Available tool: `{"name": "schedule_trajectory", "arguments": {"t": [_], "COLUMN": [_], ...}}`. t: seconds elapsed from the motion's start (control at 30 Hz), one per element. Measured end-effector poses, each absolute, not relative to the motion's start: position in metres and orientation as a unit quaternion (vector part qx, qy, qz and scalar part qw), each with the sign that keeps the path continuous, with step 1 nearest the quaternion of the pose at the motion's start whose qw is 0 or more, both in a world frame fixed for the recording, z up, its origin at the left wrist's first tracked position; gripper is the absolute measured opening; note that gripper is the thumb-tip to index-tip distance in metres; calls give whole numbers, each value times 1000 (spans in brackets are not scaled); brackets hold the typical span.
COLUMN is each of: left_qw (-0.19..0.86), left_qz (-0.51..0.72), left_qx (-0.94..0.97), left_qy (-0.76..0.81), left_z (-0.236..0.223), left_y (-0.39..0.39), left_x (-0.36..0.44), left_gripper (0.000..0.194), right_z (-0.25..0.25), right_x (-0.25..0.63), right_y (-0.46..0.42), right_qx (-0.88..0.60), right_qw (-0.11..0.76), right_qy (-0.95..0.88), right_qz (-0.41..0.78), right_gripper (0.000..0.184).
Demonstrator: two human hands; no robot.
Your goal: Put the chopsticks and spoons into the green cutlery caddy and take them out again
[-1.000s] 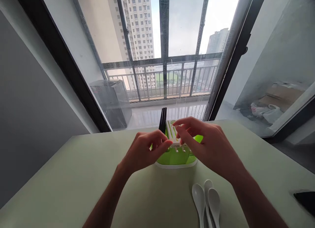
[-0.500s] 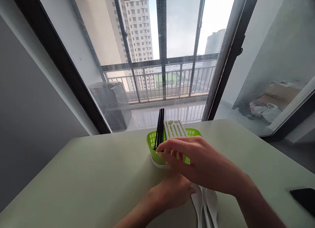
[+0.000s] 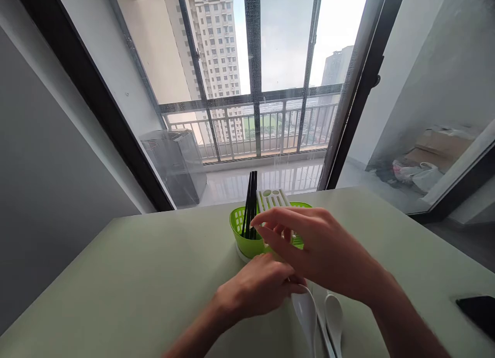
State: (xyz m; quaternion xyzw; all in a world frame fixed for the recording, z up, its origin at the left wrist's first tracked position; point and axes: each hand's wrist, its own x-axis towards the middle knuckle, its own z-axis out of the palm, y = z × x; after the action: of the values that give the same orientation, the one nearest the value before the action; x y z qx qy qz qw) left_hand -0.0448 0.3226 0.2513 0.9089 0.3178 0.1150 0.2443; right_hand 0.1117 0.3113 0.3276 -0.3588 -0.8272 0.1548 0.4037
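My left hand is closed, pinching a white spoon by the tip of its bowl. Beside it lie another white spoon and a thin pale handle. Above, my right hand is held with thumb and index tips together in front of a green basket; anything between them is too small to make out, and its other fingers curl underneath. Several black chopsticks stand in the basket's left part. A white slotted piece leans upright in the basket, its lower part hidden by my right hand.
The pale green table holds these things. A dark flat object lies near its right edge. Beyond the far edge are a glass door with a dark frame, a grey appliance and, at right, a cardboard box with bags.
My left hand has moved up a little towards the basket and drawn one spoon leftward, away from the others. My right hand has shifted only slightly.
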Motion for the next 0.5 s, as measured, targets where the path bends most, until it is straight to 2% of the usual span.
{"name": "schedule_trajectory", "arguments": {"t": [0.1,0.17,0.23,0.33,0.4,0.5], "left_qw": [272,236,134,-77,-193,-294], "left_qz": [164,217,293,385,409,411], "left_qx": [892,874,854,804,763,714], "left_qy": [321,365,408,446,461,485], "left_z": [291,316,335,350,353,354], "left_y": [322,319,313,303,296,289], "left_x": [-71,-91,-108,-121,-123,-122], "left_gripper": [12,14,15,13,13,14], "right_z": [329,330,330,328,326,323], "right_x": [113,114,114,114,113,112], "right_y": [313,314,317,320,322,323], "right_qx": [-392,-408,-418,-431,-437,-448], "right_qw": [445,470,488,496,498,497], "right_qy": [-791,-768,-751,-737,-732,-726], "right_qz": [149,149,152,159,160,161], "right_gripper": [12,13,14,16,17,19]}}
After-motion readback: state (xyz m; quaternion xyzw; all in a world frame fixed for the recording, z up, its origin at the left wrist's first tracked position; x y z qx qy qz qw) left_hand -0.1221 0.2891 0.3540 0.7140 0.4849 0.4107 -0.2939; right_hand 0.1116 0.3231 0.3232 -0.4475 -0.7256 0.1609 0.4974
